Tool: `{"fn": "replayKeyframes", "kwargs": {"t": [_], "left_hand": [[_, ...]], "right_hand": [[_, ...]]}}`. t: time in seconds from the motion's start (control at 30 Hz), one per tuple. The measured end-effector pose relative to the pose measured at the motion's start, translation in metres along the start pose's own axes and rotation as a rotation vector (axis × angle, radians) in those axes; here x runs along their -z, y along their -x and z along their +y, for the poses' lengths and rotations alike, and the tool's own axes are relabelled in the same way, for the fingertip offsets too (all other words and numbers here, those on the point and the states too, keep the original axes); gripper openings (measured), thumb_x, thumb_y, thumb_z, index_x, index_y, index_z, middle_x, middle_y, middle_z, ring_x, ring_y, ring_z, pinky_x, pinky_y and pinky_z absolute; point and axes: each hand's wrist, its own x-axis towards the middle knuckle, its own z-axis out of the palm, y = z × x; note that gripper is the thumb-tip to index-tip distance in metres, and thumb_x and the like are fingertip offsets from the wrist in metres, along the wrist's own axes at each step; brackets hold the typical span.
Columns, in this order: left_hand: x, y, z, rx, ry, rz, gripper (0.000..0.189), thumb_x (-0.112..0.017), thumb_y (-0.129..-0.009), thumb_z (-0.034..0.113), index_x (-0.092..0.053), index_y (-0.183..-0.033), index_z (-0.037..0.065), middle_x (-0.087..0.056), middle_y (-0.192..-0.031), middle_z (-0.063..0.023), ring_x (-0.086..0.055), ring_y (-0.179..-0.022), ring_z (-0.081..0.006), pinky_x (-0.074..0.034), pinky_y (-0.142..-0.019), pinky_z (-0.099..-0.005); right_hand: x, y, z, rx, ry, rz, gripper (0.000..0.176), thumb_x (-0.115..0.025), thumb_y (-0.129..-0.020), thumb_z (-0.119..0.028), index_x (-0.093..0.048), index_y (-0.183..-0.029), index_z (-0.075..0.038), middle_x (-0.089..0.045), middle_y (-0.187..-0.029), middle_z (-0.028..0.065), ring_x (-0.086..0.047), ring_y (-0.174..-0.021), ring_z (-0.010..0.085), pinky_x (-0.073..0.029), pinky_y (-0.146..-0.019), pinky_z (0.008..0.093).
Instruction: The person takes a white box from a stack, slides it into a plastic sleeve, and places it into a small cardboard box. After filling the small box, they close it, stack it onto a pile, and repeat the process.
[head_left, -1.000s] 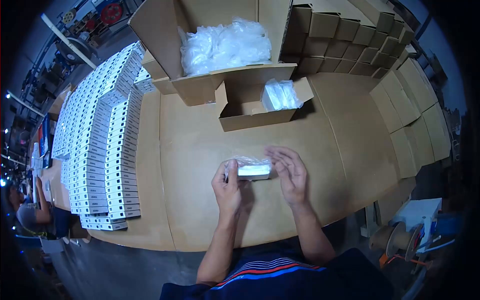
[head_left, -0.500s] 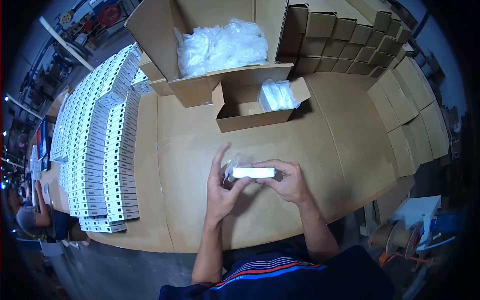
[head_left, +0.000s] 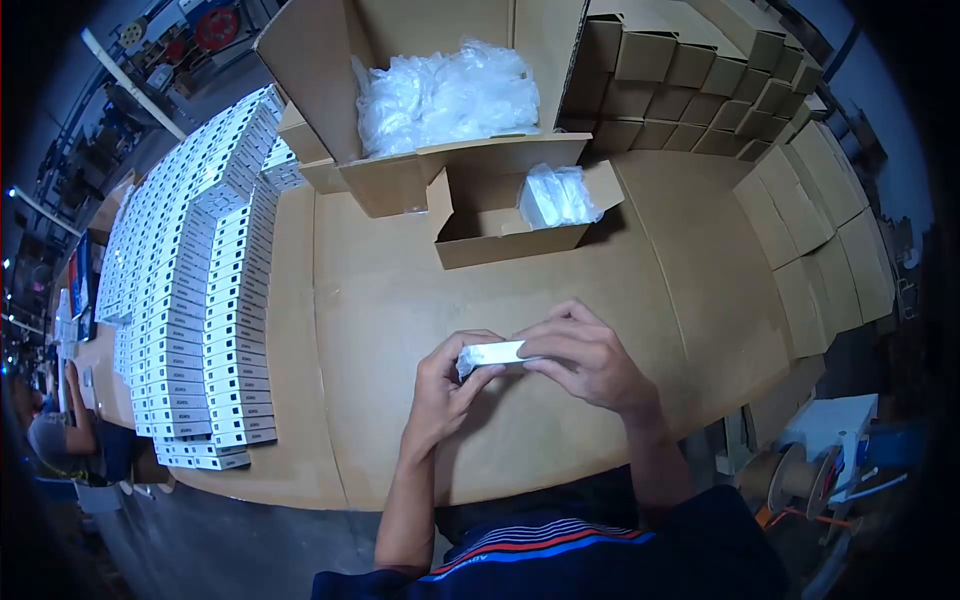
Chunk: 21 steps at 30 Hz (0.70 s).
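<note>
A small white box (head_left: 495,353), with clear plastic film at its left end, is held above the cardboard-covered table. My left hand (head_left: 446,382) pinches its left part between thumb and fingers. At the box's right end, my right hand (head_left: 585,355) has its thumb and fingers closed on it. Beyond the hands, an open brown carton (head_left: 510,246) holds several plastic-wrapped white packs (head_left: 558,197) in its right part. Behind that carton, a large open box (head_left: 385,188) contains a heap of clear plastic bags (head_left: 448,98).
Stacked white boxes (head_left: 180,310) cover the table's left side. Folded brown cartons (head_left: 690,85) are piled at the back right, with more cartons (head_left: 815,235) along the right edge. A co-worker (head_left: 75,440) is at far left. Cable spools (head_left: 790,475) stand at lower right.
My left fingers have folded in around the box's left end, where the film now lies closer. My right hand has shifted slightly right, its fingers more raised and bent over the right end.
</note>
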Motion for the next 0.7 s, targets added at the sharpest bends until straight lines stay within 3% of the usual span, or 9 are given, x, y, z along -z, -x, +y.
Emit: {"fn": "replayKeyframes", "kwargs": {"t": [0.1,0.2,0.3,0.4,0.47,0.53,0.57,0.7], "left_hand": [[-0.004,-0.004,0.004,0.005,-0.069,0.008,0.02,-0.074,-0.092,0.0,-0.069,-0.11,-0.001,-0.072,-0.106,-0.0088,-0.066,-0.091,-0.0129,-0.053,-0.078,-0.0261],[-0.001,-0.012,0.0,0.058,0.033,-0.044,0.035,-0.077,-0.09,0.002,-0.064,-0.123,0.001,-0.07,-0.117,-0.013,-0.067,-0.104,-0.017,-0.055,-0.084,-0.0283],[-0.006,-0.023,0.018,0.0,-0.038,0.122,0.057,-0.076,-0.092,0.007,-0.05,-0.142,0.005,-0.066,-0.124,-0.0192,-0.066,-0.117,-0.0271,-0.056,-0.095,-0.0403],[0.008,-0.038,0.015,-0.091,-0.534,0.123,0.075,-0.077,-0.091,0.014,-0.037,-0.154,0.012,-0.062,-0.133,-0.0247,-0.061,-0.127,-0.0356,-0.054,-0.099,-0.0475],[0.013,-0.046,0.013,-0.104,-0.691,0.131,0.078,-0.075,-0.092,0.015,-0.034,-0.158,0.016,-0.067,-0.124,-0.0236,-0.066,-0.114,-0.039,-0.054,-0.094,-0.0471],[0.017,-0.055,0.014,-0.052,-0.774,0.089,0.081,-0.075,-0.091,0.014,-0.032,-0.16,0.017,-0.071,-0.114,-0.021,-0.07,-0.105,-0.0374,-0.055,-0.09,-0.045],[0.02,-0.06,0.005,-0.148,-0.847,0.093,0.083,-0.075,-0.091,0.014,-0.031,-0.161,0.016,-0.074,-0.096,-0.018,-0.071,-0.087,-0.0353,-0.056,-0.082,-0.0448],[0.022,-0.071,0.0,-0.108,-0.985,0.096,0.086,-0.076,-0.09,0.015,-0.028,-0.161,0.009,-0.074,-0.087,-0.0157,-0.069,-0.077,-0.0327,-0.056,-0.073,-0.0458]], "right_hand": [[0.016,-0.008,-0.007,0.076,0.198,-0.127,0.023,-0.081,-0.079,-0.007,-0.073,-0.101,-0.004,-0.071,-0.1,0.0086,-0.067,-0.094,0.0259,-0.056,-0.079,0.0371],[0.029,-0.019,-0.007,0.145,0.296,-0.165,0.022,-0.082,-0.078,-0.006,-0.071,-0.098,-0.003,-0.07,-0.094,0.0093,-0.068,-0.086,0.0274,-0.056,-0.074,0.0362],[0.042,-0.027,0.003,0.12,0.296,-0.072,0.02,-0.08,-0.081,-0.006,-0.07,-0.098,-0.004,-0.068,-0.093,0.0097,-0.069,-0.082,0.028,-0.057,-0.071,0.0377],[0.054,-0.044,0.007,0.041,0.312,0.139,0.021,-0.08,-0.081,-0.003,-0.067,-0.098,-0.002,-0.066,-0.09,0.011,-0.069,-0.077,0.0283,-0.058,-0.065,0.0364],[0.055,-0.057,0.006,-0.08,0.324,0.295,0.02,-0.079,-0.082,0.0,-0.066,-0.097,0.0,-0.065,-0.089,0.0115,-0.07,-0.075,0.0271,-0.059,-0.06,0.0344],[0.044,-0.068,0.02,-0.021,0.379,0.44,0.018,-0.078,-0.085,0.0,-0.065,-0.098,0.0,-0.063,-0.087,0.0116,-0.068,-0.07,0.0246,-0.058,-0.053,0.0329],[0.037,-0.072,0.026,0.001,0.41,0.508,0.018,-0.078,-0.085,0.0,-0.065,-0.098,0.0,-0.063,-0.087,0.0114,-0.067,-0.069,0.0247,-0.058,-0.053,0.0332],[0.007,-0.076,0.052,-0.016,0.456,0.619,0.019,-0.078,-0.084,0.001,-0.065,-0.098,-0.001,-0.061,-0.086,0.0115,-0.065,-0.067,0.0255,-0.057,-0.052,0.0338]]}}
